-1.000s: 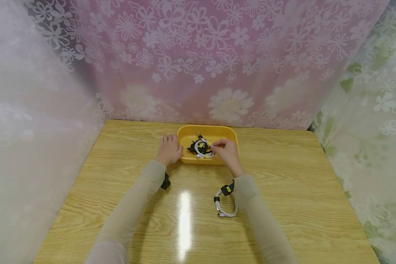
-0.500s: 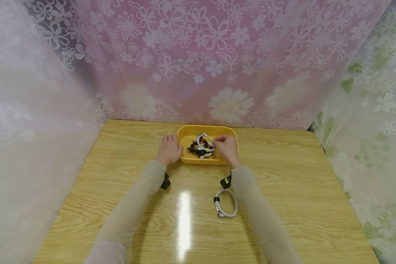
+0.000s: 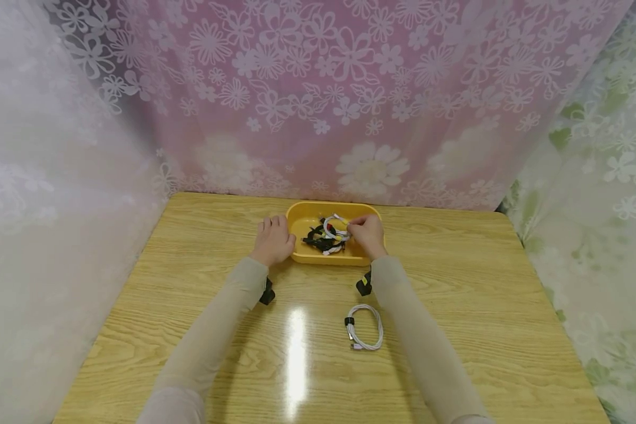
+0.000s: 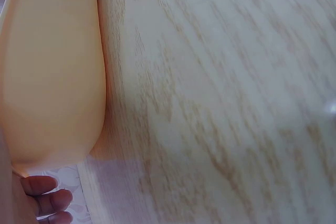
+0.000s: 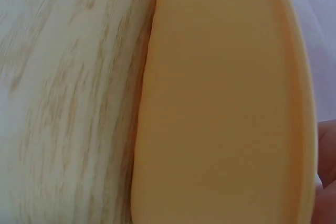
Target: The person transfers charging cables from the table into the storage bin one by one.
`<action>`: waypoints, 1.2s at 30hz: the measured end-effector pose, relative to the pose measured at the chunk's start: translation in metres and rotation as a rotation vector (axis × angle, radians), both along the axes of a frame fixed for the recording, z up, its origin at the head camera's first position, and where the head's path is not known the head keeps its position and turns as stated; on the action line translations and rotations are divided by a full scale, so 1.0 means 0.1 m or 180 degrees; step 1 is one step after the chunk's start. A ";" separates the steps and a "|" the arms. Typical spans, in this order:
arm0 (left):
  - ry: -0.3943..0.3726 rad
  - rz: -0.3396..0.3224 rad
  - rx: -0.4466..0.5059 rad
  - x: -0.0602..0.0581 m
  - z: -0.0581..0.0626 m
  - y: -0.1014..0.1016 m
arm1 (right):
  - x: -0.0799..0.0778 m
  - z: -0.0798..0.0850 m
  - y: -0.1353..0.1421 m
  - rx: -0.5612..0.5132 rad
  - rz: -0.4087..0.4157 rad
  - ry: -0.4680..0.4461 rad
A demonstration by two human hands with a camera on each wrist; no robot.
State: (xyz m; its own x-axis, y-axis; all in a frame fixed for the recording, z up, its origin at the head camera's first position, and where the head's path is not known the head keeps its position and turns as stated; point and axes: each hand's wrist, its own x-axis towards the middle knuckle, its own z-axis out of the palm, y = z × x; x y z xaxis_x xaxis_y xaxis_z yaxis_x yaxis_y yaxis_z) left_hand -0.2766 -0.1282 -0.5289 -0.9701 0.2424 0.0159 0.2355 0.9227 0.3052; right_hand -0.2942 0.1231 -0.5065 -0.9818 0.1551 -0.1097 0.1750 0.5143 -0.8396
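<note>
A yellow plastic bin [image 3: 310, 259] stands near the table's far edge with several coiled cables inside. My left hand [image 3: 272, 240] holds its left end, thumb at the rim and fingers outside. In the left wrist view, curled fingers [image 4: 54, 200] show past the bin's wall [image 4: 52, 77]. Over the bin's right part, my right hand [image 3: 368, 234] pinches a white cable [image 3: 326, 228], coiled and marked with yellow bands. Black cables [image 3: 314, 242] lie below it. The bin's wall [image 5: 220, 103] hides most of the right fingers [image 5: 328, 153] in the right wrist view.
Another white cable [image 3: 380, 330], coiled and strapped with a black tie [image 3: 349, 321], lies on the wooden table [image 3: 471, 306] in front of the bin. A pink flowered curtain [image 3: 297, 159] hangs right behind the table's back edge.
My right hand has moved slightly right and farther back, pulling the white coil up and to the right off the black cables. The left hand stays where it was.
</note>
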 end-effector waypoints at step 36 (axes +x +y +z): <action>-0.0002 0.0027 -0.0041 -0.01 0.00 0.01 | -0.09 -0.19 0.00 0.0397 0.0065 -0.0096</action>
